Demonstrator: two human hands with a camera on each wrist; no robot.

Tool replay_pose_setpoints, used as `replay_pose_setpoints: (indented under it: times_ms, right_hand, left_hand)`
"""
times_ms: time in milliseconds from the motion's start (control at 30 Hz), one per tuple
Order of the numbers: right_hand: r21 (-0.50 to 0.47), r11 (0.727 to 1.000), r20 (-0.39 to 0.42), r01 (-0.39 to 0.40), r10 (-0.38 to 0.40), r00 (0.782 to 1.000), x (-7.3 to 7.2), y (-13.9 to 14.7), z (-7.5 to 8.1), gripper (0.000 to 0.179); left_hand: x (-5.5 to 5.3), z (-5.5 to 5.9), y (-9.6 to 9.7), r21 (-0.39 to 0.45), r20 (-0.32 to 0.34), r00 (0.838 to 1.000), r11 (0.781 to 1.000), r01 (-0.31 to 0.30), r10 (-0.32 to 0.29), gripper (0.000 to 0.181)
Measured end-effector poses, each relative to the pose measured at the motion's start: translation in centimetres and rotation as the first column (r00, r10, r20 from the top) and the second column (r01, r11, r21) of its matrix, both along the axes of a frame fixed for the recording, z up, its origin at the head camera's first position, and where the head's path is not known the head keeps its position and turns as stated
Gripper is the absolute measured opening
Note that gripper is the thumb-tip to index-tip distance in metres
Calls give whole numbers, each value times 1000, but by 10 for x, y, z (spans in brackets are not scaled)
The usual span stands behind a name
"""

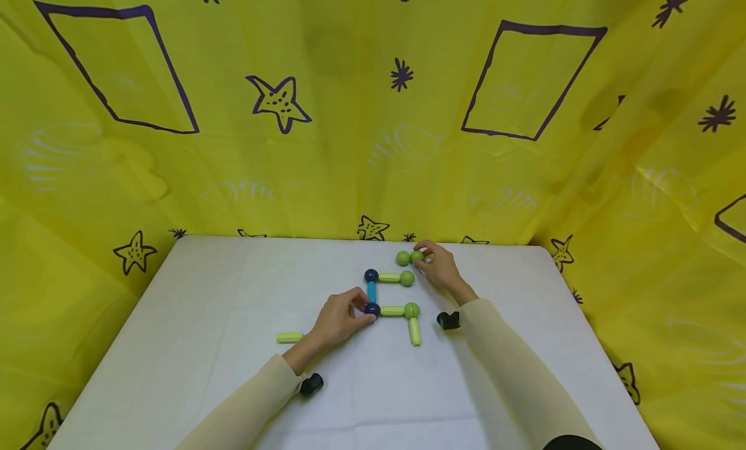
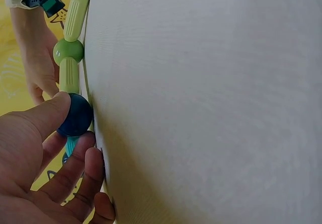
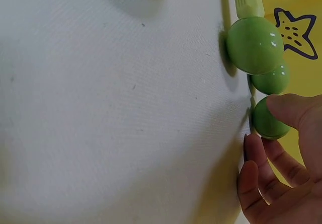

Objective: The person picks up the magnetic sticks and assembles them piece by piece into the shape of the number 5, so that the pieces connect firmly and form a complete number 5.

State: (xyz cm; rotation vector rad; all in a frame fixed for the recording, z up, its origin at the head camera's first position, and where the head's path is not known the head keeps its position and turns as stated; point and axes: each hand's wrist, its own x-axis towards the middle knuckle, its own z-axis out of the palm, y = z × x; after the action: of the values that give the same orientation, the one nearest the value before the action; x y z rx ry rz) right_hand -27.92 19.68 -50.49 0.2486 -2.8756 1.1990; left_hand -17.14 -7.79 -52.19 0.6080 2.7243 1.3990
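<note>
My left hand [image 1: 338,319] pinches a dark blue ball [image 2: 78,116] between thumb and fingers. That ball is a corner of a flat frame of sticks and balls on the table. A blue stick [image 1: 372,292] runs from it to a second dark blue ball [image 1: 371,276], with a light green stick [image 1: 389,278] and green ball [image 1: 406,278] to the right. Another light green stick [image 1: 392,311] joins the held ball to a green ball [image 1: 412,310], from which a stick [image 1: 414,331] points nearer. Farther back, my right hand [image 1: 440,267] grips a green ball [image 3: 269,121] beside another green ball [image 1: 403,258].
A loose light green stick [image 1: 289,337] lies to the left of my left forearm. The white-covered table [image 1: 175,372] meets a yellow patterned curtain [image 1: 338,178] at the back and sides. Dark wrist cameras [image 1: 311,384] are worn at both cuffs.
</note>
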Motion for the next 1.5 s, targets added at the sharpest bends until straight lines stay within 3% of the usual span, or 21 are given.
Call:
replay_pose_setpoints:
  times_ms: [567, 1067, 1500]
  right_hand:
    - [0, 1000, -2, -4, 4, 1000, 0, 5, 2, 28]
    - [-4, 999, 52, -43, 43, 998, 1, 12, 3, 30]
    - [25, 997, 32, -68, 68, 997, 13, 27, 9, 30]
  left_hand:
    - [0, 2, 1, 3, 0, 1000, 1000, -6, 6, 23]
    - [2, -2, 1, 10, -18, 1000, 1000, -8, 8, 23]
    - [2, -2, 1, 6, -18, 1000, 1000, -14, 15, 23]
